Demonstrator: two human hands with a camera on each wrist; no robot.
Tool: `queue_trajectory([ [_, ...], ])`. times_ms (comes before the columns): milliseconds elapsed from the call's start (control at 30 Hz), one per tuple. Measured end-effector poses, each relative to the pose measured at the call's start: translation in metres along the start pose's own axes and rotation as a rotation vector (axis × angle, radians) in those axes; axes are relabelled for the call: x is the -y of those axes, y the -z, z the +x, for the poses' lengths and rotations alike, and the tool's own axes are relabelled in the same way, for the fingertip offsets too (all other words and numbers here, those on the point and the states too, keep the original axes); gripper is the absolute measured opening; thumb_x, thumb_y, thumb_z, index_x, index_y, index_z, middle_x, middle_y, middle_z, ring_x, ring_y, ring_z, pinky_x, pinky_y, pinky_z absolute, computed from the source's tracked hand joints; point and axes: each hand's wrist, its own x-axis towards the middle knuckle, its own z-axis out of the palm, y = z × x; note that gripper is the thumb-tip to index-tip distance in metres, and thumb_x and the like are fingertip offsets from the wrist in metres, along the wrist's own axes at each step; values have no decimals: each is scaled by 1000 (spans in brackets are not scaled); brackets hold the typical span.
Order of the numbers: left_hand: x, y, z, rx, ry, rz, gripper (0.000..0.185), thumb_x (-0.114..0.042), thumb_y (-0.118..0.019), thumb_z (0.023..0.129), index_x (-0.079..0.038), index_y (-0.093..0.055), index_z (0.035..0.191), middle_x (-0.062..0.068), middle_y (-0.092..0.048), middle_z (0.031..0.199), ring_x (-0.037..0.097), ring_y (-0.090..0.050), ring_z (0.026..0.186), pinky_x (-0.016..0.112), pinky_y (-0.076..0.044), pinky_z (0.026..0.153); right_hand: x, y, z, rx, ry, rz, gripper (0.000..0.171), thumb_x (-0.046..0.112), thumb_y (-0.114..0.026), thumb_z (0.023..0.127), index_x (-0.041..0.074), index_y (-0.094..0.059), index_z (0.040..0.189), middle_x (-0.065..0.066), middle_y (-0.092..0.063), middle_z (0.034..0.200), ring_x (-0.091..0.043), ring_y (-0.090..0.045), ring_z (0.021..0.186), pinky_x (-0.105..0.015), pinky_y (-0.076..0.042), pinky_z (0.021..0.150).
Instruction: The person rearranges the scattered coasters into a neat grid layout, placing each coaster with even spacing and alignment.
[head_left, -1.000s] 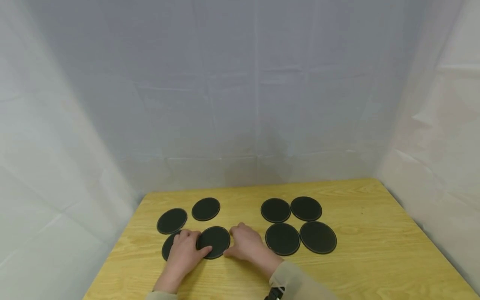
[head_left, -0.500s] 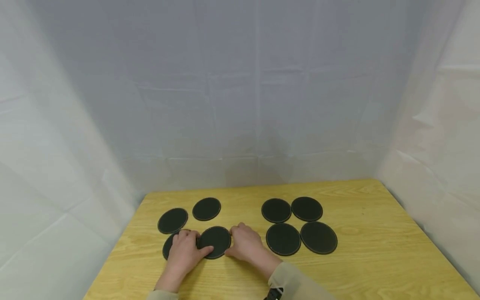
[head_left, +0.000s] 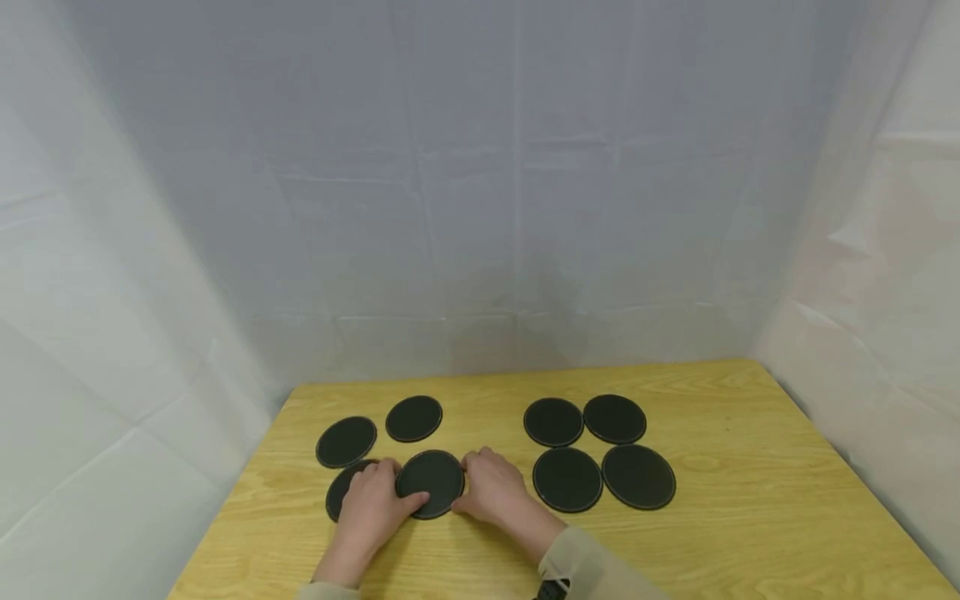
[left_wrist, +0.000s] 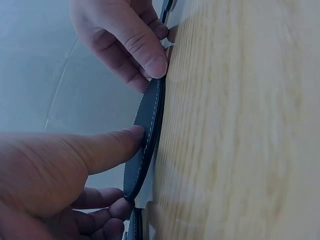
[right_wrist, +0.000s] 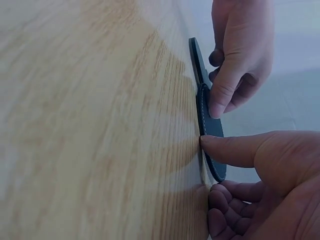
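Observation:
A round black coaster point(head_left: 430, 484) with a stitched rim lies between my two hands at the front of the left group. My left hand point(head_left: 372, 506) has its thumb on the coaster's top and its fingers at the left edge. My right hand point(head_left: 491, 489) holds the right edge between thumb and curled fingers. The left wrist view shows the coaster point(left_wrist: 142, 135) edge-on, slightly tilted, with the left thumb pressing its face. A second black coaster point(head_left: 341, 492) is partly hidden behind my left hand. In the right wrist view, the right thumb point(right_wrist: 227, 149) touches the rim.
Two more black coasters, one at the left point(head_left: 346, 442) and one farther back point(head_left: 414, 418), lie behind my hands. Several others point(head_left: 567, 479) form a block at the right. White sheeting point(head_left: 480, 208) surrounds the wooden table point(head_left: 750, 467).
The coaster between my hands has risen or shifted very slightly, with its far edge a little higher in view. Both hands keep almost the same place; the other coasters stay put.

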Motion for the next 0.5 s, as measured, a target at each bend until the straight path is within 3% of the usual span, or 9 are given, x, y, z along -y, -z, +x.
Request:
queue_trajectory([
  [267,-8,0,-2,-10,-14,-23,69,-39,-98,85,8,-70,128,25,-73,117,51,-66,113,65,-55,94,-5,-1,-2,-41,-14,112,44,22,-97,84,5,-73,117,-2,-68,97,-20,-68,89,-41,-58,82],
  [500,-17,-2,-2,-38,-11,-44,67,-37,-97,87,7,-69,130,23,-73,115,49,-67,111,64,-55,92,-12,4,-2,-91,-13,218,45,14,-94,88,0,-72,125,-1,-69,95,-20,-69,90,-44,-58,87],
])
